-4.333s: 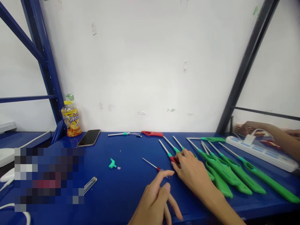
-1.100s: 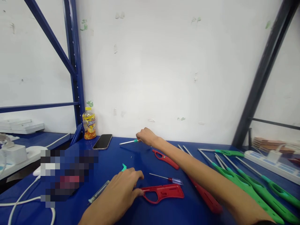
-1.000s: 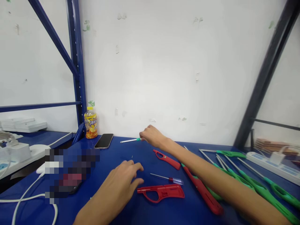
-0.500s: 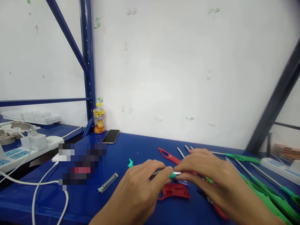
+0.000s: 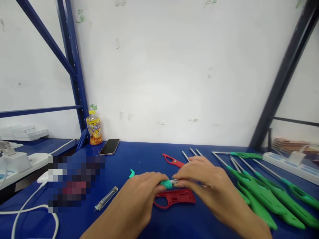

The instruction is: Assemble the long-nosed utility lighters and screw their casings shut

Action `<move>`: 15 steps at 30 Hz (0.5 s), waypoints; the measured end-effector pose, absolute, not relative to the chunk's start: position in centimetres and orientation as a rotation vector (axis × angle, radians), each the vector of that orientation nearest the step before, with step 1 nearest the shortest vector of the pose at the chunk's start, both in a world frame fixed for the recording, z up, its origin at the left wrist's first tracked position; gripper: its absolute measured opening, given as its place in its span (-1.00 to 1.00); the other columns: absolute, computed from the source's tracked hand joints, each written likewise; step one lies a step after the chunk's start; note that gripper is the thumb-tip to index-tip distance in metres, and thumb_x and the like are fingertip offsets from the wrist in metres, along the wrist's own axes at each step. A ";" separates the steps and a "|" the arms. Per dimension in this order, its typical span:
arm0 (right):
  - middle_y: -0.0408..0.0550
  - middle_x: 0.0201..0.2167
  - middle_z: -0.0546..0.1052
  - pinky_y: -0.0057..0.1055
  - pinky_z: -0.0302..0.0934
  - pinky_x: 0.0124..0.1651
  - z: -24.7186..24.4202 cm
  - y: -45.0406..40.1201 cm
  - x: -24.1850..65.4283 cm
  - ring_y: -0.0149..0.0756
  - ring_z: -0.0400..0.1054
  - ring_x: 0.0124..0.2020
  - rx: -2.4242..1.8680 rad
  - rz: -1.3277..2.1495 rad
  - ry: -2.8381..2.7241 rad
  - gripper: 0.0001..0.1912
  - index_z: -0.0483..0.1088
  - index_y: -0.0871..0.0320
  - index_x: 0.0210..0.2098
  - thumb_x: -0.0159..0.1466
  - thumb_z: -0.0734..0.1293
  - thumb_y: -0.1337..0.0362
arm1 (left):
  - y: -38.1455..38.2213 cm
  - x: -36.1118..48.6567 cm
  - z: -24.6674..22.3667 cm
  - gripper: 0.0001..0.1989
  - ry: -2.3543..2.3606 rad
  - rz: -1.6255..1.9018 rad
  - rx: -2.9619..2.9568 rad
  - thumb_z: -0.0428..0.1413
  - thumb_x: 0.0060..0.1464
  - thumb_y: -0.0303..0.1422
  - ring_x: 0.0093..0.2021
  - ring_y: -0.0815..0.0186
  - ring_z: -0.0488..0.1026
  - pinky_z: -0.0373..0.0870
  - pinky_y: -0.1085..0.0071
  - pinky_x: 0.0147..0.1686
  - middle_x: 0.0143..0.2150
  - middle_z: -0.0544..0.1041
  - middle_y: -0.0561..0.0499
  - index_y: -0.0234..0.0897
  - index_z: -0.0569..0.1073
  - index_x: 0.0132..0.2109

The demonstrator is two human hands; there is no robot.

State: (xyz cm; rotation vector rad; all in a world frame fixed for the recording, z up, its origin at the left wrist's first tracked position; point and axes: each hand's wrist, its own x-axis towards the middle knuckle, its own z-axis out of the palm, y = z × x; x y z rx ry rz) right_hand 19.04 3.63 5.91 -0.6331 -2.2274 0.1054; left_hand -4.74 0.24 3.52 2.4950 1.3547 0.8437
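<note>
In the middle of the head view my left hand point(image 5: 137, 199) is closed, thumb and fingers pinching a teal collar point(image 5: 166, 184). My right hand point(image 5: 206, 182) pinches a silvery tube point(image 5: 174, 181) at the collar's right end; its other end is hidden by the fingers. Just under the hands lies a red lighter handle half point(image 5: 183, 196), its ribbed inside facing up. A second red handle piece point(image 5: 171, 160) lies behind, partly covered by my right hand. Left of my hands are a clear fuel tank point(image 5: 106, 198) and a small teal trigger point(image 5: 132, 173).
Several green long-necked lighters point(image 5: 265, 194) fan out on the right. Metal tubes point(image 5: 193, 152) lie behind my right hand. A phone point(image 5: 109, 146) and a yellow-labelled bottle point(image 5: 94, 128) stand at back left, near white cables point(image 5: 56, 219). A power strip point(image 5: 286, 162) sits far right.
The teal collar now shows more fully at my left fingertips, with the silvery tube in my right fingers. Both hands appear slightly further left as the view shifts right.
</note>
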 end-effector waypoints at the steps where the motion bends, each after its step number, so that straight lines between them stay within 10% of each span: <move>1: -0.35 -0.23 0.72 -0.29 0.20 0.24 5.9 3.6 19.0 -0.35 0.58 -0.22 -0.626 0.092 -2.230 -0.88 0.56 -0.02 -0.18 0.47 0.41 0.35 | 0.3 -4.8 3.4 -0.53 1.350 0.845 2.513 -0.10 0.42 -0.49 0.04 0.17 0.60 0.46 0.31 0.04 0.13 0.65 0.03 0.00 0.46 0.30; 5: -0.36 -0.28 0.69 -0.26 0.14 0.30 5.8 3.7 18.7 -0.37 0.56 -0.27 -0.644 0.089 -2.239 -0.90 0.53 -0.01 -0.20 0.48 0.41 0.31 | 0.6 -5.1 3.4 -0.31 1.345 0.750 2.602 -0.12 0.25 -0.65 -0.06 0.17 0.60 0.49 0.31 -0.03 0.05 0.63 0.00 0.05 0.37 0.39; 15: -0.15 0.05 0.70 0.08 0.11 0.45 5.3 4.6 19.3 -0.03 0.51 0.19 -0.929 0.225 -2.238 -0.72 0.60 -0.14 0.06 0.50 0.33 -0.03 | 0.8 -6.3 4.2 -0.58 1.393 0.783 2.516 -0.16 0.49 -0.45 -0.06 0.19 0.57 0.44 0.27 0.04 0.07 0.57 -0.01 0.00 0.44 0.27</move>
